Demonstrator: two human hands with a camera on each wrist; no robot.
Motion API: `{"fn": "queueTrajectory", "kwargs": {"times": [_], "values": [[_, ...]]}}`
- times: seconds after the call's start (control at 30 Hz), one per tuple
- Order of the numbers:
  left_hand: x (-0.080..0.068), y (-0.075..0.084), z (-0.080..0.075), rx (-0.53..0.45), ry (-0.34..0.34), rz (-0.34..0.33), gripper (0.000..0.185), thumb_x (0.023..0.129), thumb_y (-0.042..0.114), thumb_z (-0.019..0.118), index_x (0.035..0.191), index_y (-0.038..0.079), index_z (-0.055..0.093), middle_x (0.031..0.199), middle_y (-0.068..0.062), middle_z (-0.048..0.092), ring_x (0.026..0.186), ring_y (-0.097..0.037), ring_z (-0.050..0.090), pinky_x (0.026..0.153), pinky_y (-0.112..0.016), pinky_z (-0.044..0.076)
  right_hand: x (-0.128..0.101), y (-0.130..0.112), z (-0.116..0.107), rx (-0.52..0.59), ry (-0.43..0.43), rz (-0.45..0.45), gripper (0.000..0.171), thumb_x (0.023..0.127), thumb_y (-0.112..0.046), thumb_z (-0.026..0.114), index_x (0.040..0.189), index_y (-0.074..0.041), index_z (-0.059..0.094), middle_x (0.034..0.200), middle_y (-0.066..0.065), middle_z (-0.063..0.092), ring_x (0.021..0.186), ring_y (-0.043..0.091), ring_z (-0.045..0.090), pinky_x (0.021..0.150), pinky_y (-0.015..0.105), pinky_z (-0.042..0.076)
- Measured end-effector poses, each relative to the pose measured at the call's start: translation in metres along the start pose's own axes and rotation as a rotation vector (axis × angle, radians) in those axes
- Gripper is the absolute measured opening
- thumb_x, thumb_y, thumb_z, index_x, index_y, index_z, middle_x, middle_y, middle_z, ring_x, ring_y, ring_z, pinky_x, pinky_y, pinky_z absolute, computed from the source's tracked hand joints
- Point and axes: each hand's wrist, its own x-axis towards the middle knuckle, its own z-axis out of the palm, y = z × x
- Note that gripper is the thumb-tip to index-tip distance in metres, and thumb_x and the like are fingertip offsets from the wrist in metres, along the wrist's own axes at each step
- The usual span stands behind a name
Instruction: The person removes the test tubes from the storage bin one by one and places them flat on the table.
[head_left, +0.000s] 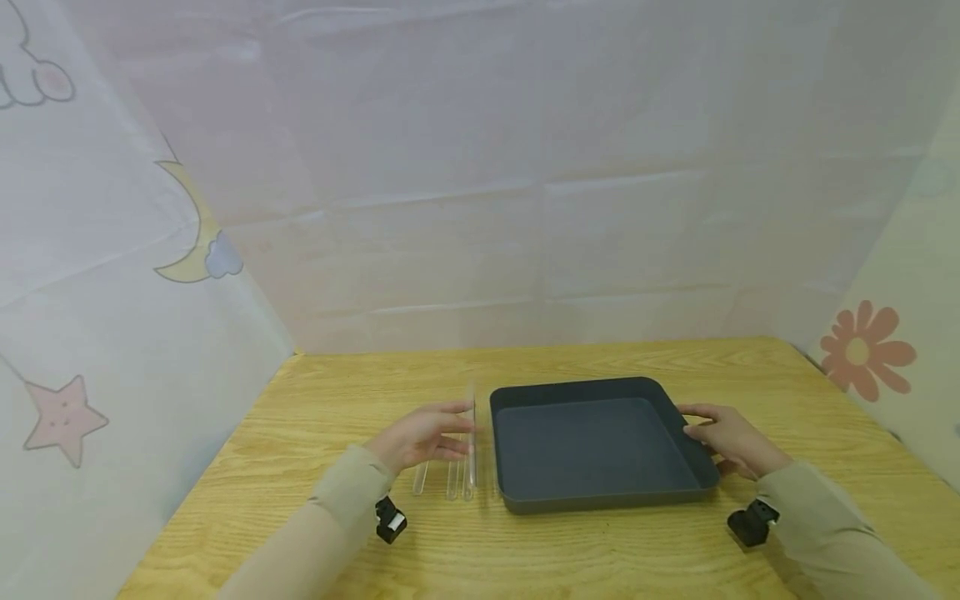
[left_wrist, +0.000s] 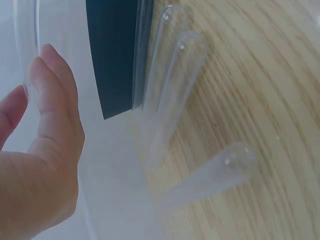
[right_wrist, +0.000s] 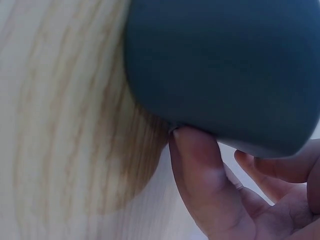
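My left hand (head_left: 427, 435) pinches a clear test tube (left_wrist: 26, 45) between thumb and fingers, left of a dark grey rectangular tray (head_left: 592, 442). The tube stands roughly upright and looks faint in the head view. Below that hand, several more clear test tubes (left_wrist: 182, 75) lie on the wooden table, some close beside the tray's left wall and one at an angle. At the tray's right side, my right hand (head_left: 731, 437) grips the edge, a digit pressing the lower edge in the right wrist view and other fingers beyond it. Inside, the tray shows a bare floor.
The light wooden table (head_left: 585, 550) extends on all sides of the tray. Pale printed sheets (head_left: 480, 183) hang behind and at both sides. A black wrist camera (head_left: 391, 521) sits under the left wrist, another (head_left: 752, 523) under the right.
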Motion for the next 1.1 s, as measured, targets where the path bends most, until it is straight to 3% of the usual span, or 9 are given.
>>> {"fn": "queueTrajectory", "kwargs": {"times": [0.2, 0.4, 0.63, 1.1], "values": [[-0.01, -0.002, -0.01, 0.015, 0.01, 0.003, 0.06, 0.1, 0.009, 0.052, 0.152, -0.001, 0.025, 0.142, -0.029, 0.043, 0.075, -0.013, 0.064, 0.068, -0.023, 0.055, 0.0, 0.0, 0.0, -0.001, 0.0, 0.001, 0.054, 0.104, -0.007, 0.043, 0.149, 0.01, 0.02, 0.112, 0.028, 0.06, 0.078, 0.024, 0.065, 0.061, 0.043, 0.054], [-0.016, -0.004, -0.02, 0.029, 0.046, -0.003, 0.06, 0.1, 0.01, 0.053, 0.152, -0.001, 0.026, 0.138, -0.026, 0.049, 0.077, -0.014, 0.065, 0.069, -0.023, 0.056, 0.001, 0.001, 0.0, 0.001, 0.005, 0.006, 0.054, 0.104, -0.007, 0.043, 0.149, 0.01, 0.02, 0.11, 0.026, 0.061, 0.078, 0.024, 0.065, 0.061, 0.043, 0.055], [-0.021, -0.003, -0.032, 0.04, 0.076, -0.013, 0.06, 0.1, 0.01, 0.054, 0.152, -0.002, 0.025, 0.14, -0.026, 0.047, 0.079, -0.015, 0.065, 0.07, -0.024, 0.056, 0.001, 0.001, 0.0, 0.002, 0.002, 0.007, 0.054, 0.104, -0.008, 0.043, 0.149, 0.01, 0.02, 0.105, 0.021, 0.064, 0.077, 0.024, 0.065, 0.06, 0.043, 0.054], [-0.026, -0.009, -0.047, 0.056, 0.118, -0.015, 0.06, 0.1, 0.01, 0.053, 0.152, -0.002, 0.025, 0.143, -0.028, 0.042, 0.077, -0.014, 0.064, 0.069, -0.024, 0.056, 0.0, -0.001, 0.0, 0.006, 0.007, 0.015, 0.054, 0.104, -0.007, 0.044, 0.149, 0.009, 0.021, 0.118, 0.034, 0.055, 0.079, 0.024, 0.065, 0.063, 0.044, 0.055]]}}
